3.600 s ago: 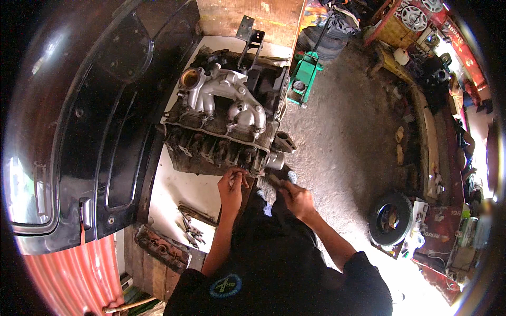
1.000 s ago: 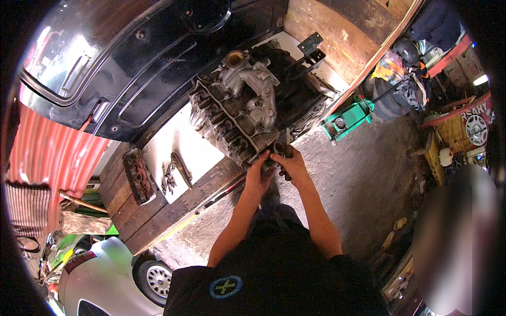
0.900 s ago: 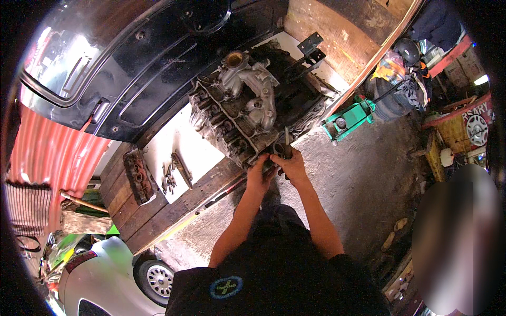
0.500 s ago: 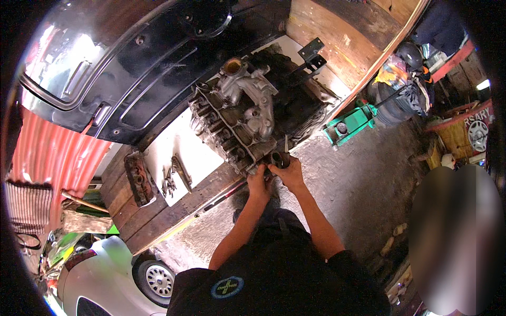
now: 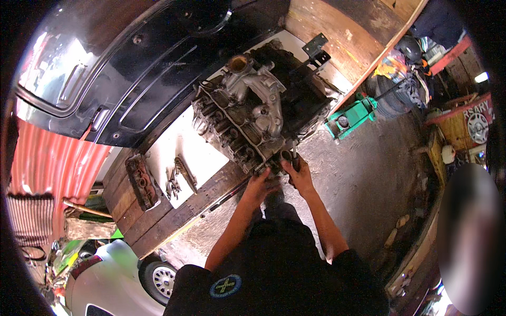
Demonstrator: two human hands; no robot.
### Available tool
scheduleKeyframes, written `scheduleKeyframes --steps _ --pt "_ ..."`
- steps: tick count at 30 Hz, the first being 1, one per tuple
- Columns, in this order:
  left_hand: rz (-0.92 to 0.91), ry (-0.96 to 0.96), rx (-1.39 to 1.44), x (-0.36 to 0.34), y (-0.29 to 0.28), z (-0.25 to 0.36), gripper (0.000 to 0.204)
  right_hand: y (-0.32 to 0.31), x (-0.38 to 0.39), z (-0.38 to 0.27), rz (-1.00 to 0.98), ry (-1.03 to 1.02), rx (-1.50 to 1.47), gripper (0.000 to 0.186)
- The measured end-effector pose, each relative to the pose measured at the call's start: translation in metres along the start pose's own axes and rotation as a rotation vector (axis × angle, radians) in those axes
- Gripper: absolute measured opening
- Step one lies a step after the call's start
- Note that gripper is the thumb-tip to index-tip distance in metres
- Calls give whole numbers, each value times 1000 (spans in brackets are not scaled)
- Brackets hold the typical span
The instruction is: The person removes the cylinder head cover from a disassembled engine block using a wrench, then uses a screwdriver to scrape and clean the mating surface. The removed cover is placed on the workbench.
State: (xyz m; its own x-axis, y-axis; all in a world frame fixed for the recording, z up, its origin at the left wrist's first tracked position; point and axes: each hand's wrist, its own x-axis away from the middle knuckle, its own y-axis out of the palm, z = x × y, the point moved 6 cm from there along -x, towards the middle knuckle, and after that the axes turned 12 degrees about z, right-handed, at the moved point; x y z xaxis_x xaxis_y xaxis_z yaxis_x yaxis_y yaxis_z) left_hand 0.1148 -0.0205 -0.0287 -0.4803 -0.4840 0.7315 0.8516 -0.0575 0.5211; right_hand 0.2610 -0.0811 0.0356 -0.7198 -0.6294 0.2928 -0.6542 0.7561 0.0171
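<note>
A greasy engine block (image 5: 247, 118) with a silver intake manifold lies on a wooden platform (image 5: 158, 221). My left hand (image 5: 260, 183) presses against the engine's near corner from below. My right hand (image 5: 299, 172) grips a dark round part (image 5: 286, 156) at that same corner, beside a thin metal tool sticking up. Both hands are close together and touch the engine. What the left fingers hold is hidden.
A black car hood (image 5: 132, 68) leans behind the engine. Wrenches (image 5: 179, 176) and a rusty metal part (image 5: 141, 180) lie on a white sheet on the platform. A green floor jack (image 5: 350, 117) stands on the concrete to the right. A silver car (image 5: 116, 279) sits lower left.
The view has swung left since the oldest frame. Over the last second my hands have stayed at the engine's corner with only small shifts.
</note>
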Motion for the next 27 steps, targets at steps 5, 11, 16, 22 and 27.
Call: scheduleKeyframes --steps 5,11,16,22,27 --pt "-12 41 -120 7 -19 9 49 -26 35 27 168 64 -149 33" --pt "-58 276 -500 14 -59 25 38 -34 97 47 218 -189 -51 26" --pt "15 258 -417 40 -61 57 30 19 115 10 181 -565 645 15" --pt "-6 231 -547 42 -91 83 25 46 105 30 232 -670 819 19" --pt "30 459 -677 25 -116 100 24 31 111 49 248 -380 1007 20"
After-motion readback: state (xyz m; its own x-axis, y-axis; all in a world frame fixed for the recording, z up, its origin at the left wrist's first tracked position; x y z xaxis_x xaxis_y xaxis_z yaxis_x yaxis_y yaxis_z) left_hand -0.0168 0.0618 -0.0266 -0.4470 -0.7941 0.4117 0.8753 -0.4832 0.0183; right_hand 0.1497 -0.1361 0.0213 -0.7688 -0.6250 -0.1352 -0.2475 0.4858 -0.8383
